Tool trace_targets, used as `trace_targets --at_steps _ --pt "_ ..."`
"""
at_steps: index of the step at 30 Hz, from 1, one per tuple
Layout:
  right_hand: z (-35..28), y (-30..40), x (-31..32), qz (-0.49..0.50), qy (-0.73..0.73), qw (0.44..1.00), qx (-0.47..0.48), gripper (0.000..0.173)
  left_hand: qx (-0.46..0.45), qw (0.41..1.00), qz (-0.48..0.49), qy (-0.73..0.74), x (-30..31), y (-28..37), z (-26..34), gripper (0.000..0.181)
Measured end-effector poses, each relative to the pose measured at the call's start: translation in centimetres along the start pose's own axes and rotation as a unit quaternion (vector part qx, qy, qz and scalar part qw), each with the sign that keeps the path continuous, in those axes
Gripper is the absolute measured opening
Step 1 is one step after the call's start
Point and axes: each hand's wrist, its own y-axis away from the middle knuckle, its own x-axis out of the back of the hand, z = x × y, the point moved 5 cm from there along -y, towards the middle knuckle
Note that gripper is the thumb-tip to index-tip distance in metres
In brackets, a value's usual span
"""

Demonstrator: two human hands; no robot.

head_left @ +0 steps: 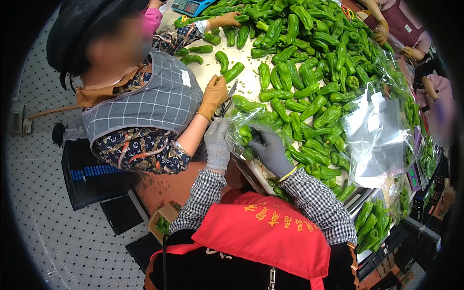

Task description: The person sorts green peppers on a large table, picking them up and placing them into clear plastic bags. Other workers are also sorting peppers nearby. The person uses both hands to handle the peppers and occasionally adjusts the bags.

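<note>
My left hand [217,144], in a light grey knitted glove, grips the edge of a clear plastic bag [237,127] at the table's near edge. Green peppers show through the film. My right hand [269,148], in a dark grey coated glove, is at the bag's right side with its fingers beside a green pepper [245,134]; whether it holds that pepper cannot be told. Beyond both hands a large heap of green peppers [293,72] spreads over the pale tabletop [243,85].
Flat clear bags [375,137] lie on peppers at the right. At the left, a co-worker in orange gloves has one hand [214,95] beside scissors [232,90] and a pepper. A scale [190,6] stands at the far edge. Filled bags [373,224] are at the near right.
</note>
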Motion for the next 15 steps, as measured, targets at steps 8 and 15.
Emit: trace_targets --at_steps 8,15 --pt "-0.4 -0.9 -0.2 0.012 0.046 0.998 0.038 0.044 -0.032 0.999 0.010 0.001 -0.5 -0.3 -0.6 0.016" --pt "-0.3 -1.3 -0.3 -0.023 0.086 0.995 0.054 0.043 0.006 1.000 0.008 0.017 -0.3 -0.2 -1.2 0.016"
